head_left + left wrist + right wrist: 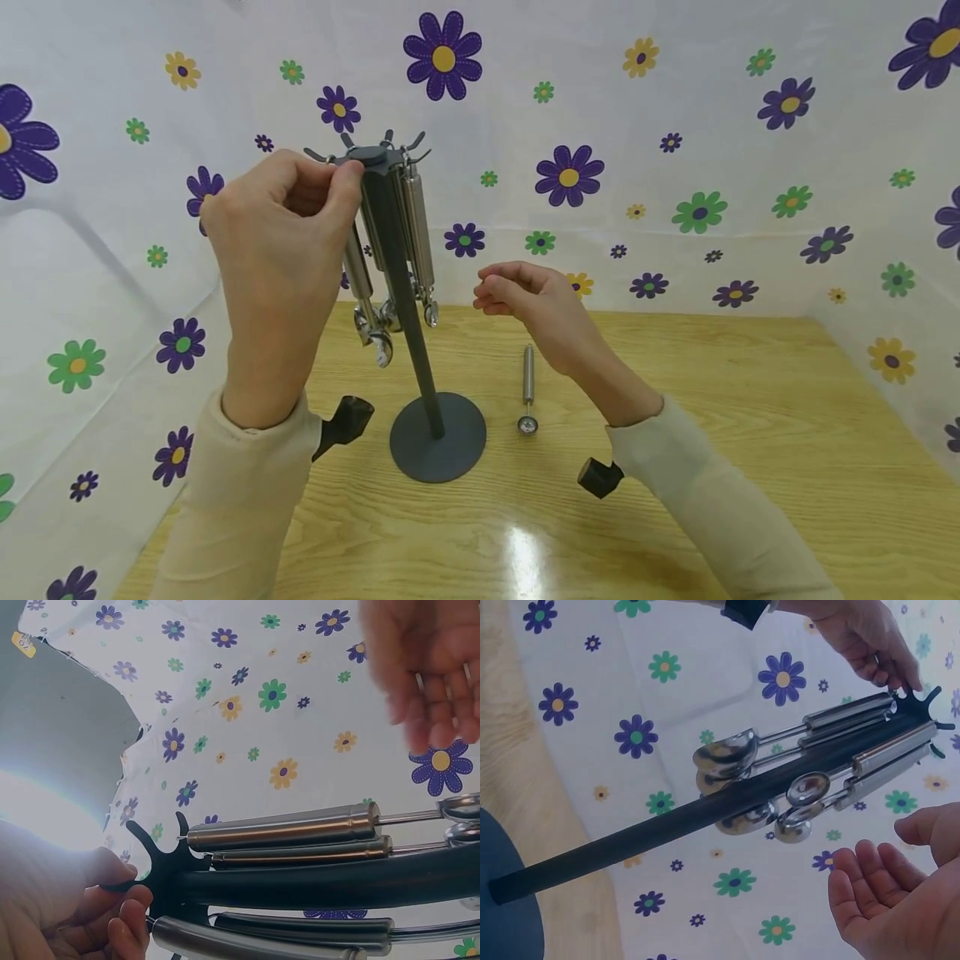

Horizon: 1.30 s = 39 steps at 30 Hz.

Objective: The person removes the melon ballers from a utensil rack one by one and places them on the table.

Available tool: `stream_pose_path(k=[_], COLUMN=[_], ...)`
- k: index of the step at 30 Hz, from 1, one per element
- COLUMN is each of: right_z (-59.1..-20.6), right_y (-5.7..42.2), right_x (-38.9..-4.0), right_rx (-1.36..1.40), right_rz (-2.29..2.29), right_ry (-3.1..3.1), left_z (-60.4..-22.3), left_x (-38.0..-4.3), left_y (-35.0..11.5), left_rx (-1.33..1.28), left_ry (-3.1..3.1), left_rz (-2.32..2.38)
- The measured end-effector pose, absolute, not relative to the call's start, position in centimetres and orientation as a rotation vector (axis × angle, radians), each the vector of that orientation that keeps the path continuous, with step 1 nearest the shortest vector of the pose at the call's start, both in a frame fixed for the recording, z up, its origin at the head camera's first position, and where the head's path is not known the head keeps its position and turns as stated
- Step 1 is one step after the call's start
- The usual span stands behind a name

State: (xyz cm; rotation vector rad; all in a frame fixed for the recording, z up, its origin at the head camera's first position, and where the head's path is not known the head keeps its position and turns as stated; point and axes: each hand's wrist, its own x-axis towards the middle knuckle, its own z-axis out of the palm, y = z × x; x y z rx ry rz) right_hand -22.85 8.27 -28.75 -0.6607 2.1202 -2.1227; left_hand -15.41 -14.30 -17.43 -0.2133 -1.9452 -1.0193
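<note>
Left hand [273,217]: up at the top of the dark rack [422,358], thumb and fingers closed in a pinch on one hook [120,886], fingertips just beside the top end of a hanging handle. Right hand [551,312]: raised above the table [675,375], right of the rack and apart from it, fingers loosely bent, palm unfilled, gripping nothing.

Rack: slim pole on a round base [442,450], base on the table, ring of upturned hooks around a round cap at the top. It carries several metal spoons [422,229], hung by the handle ends, spread around the pole, bowls down. Exact count unclear, they overlap. Bowls [726,754] differ: one large and deep, a smaller oval one, others partly hidden behind the pole. All hang tipped on edge, well above the base.

Loose spoon [528,379]: lies on the table just right of the base, handle toward the back wall, round bowl toward the person. Glare on that bowl, can't tell if anything sits in it.

Surroundings: wood-grain table, patch of light reflected near its front. White flowered cloth [487,108] behind and at the sides, purple, green and yellow blooms. Pale sleeves [697,475] on both arms, a black wrist camera [352,421] on each.
</note>
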Motion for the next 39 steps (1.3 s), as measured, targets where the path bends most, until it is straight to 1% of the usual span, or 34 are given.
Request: stream_pose_path(k=[6, 13, 39], right_z=[-27.0, -26.2, -24.9], right_y=[7.0, 5.6, 3.4], right_x=[-22.5, -22.5, -22.1], right_rx=[-0.746, -0.808, -0.944], right_rz=[-2.166, -2.250, -2.241], right_ry=[2.084, 1.998, 1.853], left_z=[-17.4, -17.4, -17.5], left_x=[-15.4, -15.4, -15.4], left_y=[-14.3, -14.3, -14.2], left_rx=[-0.207, -0.213, -0.191], left_ry=[-1.947, -1.950, -1.947], left_rz=[-1.027, -1.029, -1.050])
